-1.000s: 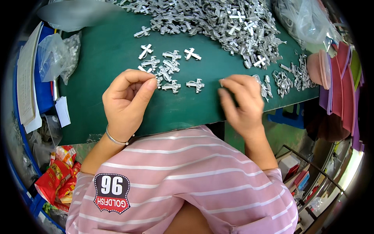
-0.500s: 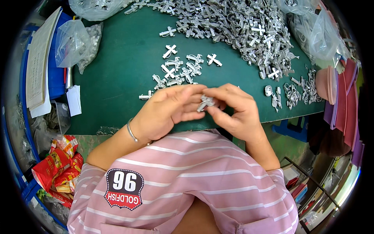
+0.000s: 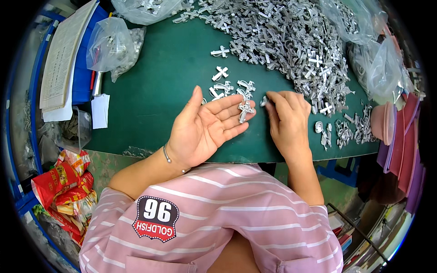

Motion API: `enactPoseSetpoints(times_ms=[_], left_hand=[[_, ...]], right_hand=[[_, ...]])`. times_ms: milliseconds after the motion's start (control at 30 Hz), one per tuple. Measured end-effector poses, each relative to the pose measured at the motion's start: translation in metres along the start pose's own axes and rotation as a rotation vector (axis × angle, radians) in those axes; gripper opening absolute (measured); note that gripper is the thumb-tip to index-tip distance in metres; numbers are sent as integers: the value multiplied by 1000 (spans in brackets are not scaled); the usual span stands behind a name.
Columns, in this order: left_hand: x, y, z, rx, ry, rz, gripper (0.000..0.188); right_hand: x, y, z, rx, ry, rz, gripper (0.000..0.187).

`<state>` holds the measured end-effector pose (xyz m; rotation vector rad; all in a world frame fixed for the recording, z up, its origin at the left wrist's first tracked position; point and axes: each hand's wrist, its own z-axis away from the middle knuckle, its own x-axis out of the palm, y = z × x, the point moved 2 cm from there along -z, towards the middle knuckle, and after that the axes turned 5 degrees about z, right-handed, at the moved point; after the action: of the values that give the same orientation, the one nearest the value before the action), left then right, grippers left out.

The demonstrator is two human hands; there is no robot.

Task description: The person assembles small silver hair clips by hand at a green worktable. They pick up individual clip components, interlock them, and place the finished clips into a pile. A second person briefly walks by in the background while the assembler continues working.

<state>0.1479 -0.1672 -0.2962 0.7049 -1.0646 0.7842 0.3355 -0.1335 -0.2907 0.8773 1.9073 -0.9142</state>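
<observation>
My left hand (image 3: pixel 200 127) is turned palm up, its fingers stretched out and thumb apart. Across those fingers rests a silvery cross with looped detail (image 3: pixel 245 112). To its right, my right hand (image 3: pixel 289 119) is closed in a pinch over the table. A small silvery metal piece (image 3: pixel 264 100) shows at its thumb and fingertips; most of it is hidden. Just beyond my left fingers lie several loose crosses (image 3: pixel 222 86), partly covered by the hand. Another plain-faced cross (image 3: pixel 220 73) sits farther off.
A large heap of silvery crosses (image 3: pixel 282 41) covers the far right of the green table (image 3: pixel 154 91). Small metal clusters (image 3: pixel 344 132) lie at the right, beside pink bowls (image 3: pixel 381 120). Clear plastic bags (image 3: pixel 111 45) stand left; papers (image 3: pixel 68 59) lean near the left edge.
My hands have come apart. The left has opened flat with the cross on its fingers; the right has moved away to the right, where a lone cross lay. The whole view has shifted slightly.
</observation>
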Motion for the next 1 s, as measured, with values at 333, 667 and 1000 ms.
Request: enactPoseSetpoints(times_ms=[333,667,1000], left_hand=[[-2,1,-1,25,-2,58,79],[-3,1,0,20,5,64,79],[-2,-3,11,-228,82,-414,61]], right_hand=[[-8,-12,5,-41,-150,-187,20],[-9,-4,8,167,20,-440,10],[-2,8,19,780,-112,-1453,15]])
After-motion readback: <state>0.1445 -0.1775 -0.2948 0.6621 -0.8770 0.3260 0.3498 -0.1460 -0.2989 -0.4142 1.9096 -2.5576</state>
